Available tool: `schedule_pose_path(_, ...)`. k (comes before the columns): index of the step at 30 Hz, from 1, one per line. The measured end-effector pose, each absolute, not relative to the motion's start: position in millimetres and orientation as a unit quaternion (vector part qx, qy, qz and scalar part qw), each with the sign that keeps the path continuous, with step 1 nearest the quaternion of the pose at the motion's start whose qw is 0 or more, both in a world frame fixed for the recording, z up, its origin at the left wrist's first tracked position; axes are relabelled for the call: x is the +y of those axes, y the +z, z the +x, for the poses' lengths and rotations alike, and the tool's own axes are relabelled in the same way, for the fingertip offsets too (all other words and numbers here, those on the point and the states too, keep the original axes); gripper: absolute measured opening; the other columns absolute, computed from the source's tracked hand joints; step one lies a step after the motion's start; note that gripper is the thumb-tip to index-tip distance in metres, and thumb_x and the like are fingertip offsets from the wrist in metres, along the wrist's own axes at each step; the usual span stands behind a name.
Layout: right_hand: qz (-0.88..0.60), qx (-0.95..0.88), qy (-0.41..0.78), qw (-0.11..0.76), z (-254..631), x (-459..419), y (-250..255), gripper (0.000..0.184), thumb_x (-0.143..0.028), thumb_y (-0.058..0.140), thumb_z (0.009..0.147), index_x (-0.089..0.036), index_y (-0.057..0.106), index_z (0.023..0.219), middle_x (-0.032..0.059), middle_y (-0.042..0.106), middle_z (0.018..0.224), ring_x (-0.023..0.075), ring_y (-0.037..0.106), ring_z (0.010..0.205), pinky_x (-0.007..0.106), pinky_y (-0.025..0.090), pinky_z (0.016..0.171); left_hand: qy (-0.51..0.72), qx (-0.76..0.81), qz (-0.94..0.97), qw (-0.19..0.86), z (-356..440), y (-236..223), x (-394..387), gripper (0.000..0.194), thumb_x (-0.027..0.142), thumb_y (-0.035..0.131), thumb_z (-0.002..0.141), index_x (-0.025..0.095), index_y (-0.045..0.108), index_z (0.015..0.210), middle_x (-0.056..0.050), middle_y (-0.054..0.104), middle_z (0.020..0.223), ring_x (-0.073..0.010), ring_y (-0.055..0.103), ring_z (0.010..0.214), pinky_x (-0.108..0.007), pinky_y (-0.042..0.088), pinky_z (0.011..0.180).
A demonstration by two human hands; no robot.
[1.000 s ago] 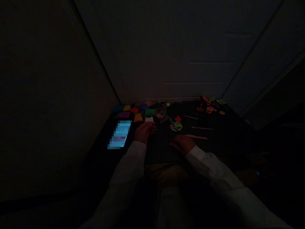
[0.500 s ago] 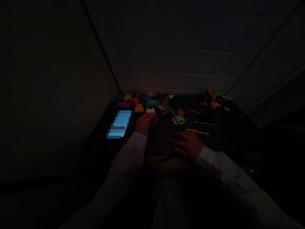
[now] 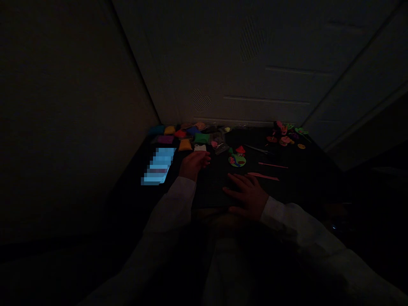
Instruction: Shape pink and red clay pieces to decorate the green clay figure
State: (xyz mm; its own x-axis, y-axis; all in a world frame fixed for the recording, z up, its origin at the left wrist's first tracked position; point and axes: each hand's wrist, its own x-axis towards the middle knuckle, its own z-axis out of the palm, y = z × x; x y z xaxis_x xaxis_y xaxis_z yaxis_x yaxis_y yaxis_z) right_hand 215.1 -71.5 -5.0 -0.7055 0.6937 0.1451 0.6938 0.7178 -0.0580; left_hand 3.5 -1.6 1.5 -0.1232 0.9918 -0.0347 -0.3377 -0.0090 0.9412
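Note:
In dim light, my left hand (image 3: 194, 164) is closed at the middle of the dark table, its fingers curled inward. What they hold, if anything, is hidden. Just beyond it lies a white clay packet (image 3: 200, 148). My right hand (image 3: 247, 196) rests flat on the table with its fingers spread and nothing in them. Past its fingertips is a round green clay disc (image 3: 237, 160) with coloured shapes on it and a red peak at its far edge. A pink modelling knife (image 3: 264, 176) and a thinner pink tool (image 3: 273, 165) lie to the right.
A lit phone (image 3: 160, 165) with a blurred screen lies at the left. Several coloured clay packets, one green (image 3: 202, 138) and one orange (image 3: 185, 145), line the back left. Scissors (image 3: 258, 149) sit behind the tools. Small clay figures (image 3: 284, 140) are grouped at the back right, near the wall.
My right hand has spread its fingers wider and flattened on the table, shifting slightly left. My left hand stays curled in almost the same place. The view has shifted a little.

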Motion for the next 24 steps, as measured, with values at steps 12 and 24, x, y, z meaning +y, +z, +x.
schedule_pose_path(12, -0.447, -0.892, -0.021, 0.07, 213, -72, -6, 0.057, -0.058, 0.031, 0.078, -0.028, 0.035, 0.126, 0.0116, 0.017, 0.137, 0.0294, 0.021, 0.121, 0.051, 0.016, 0.092, 0.577, 0.456, 0.443, 0.512, 2, -2, -1, 0.025, 0.037, 0.056, 0.062, 0.015, 0.062, 0.073, -0.003, 0.06, 0.064, -0.0101, 0.051, 0.053, -0.022, 0.036, 0.049)
schedule_pose_path(24, -0.502, -0.84, -0.005, 0.204, 247, -50, -22, 0.042, -0.041, 0.035, 0.083, -0.02, 0.049, 0.116, 0.0091, 0.04, 0.126, 0.0218, 0.038, 0.112, 0.04, 0.031, 0.089, 0.365, 0.429, 0.753, 0.34, 18, -16, -14, 0.017, 0.027, 0.066, 0.057, 0.027, 0.068, 0.074, -0.003, 0.062, 0.077, -0.0209, 0.051, 0.08, -0.034, 0.033, 0.079)
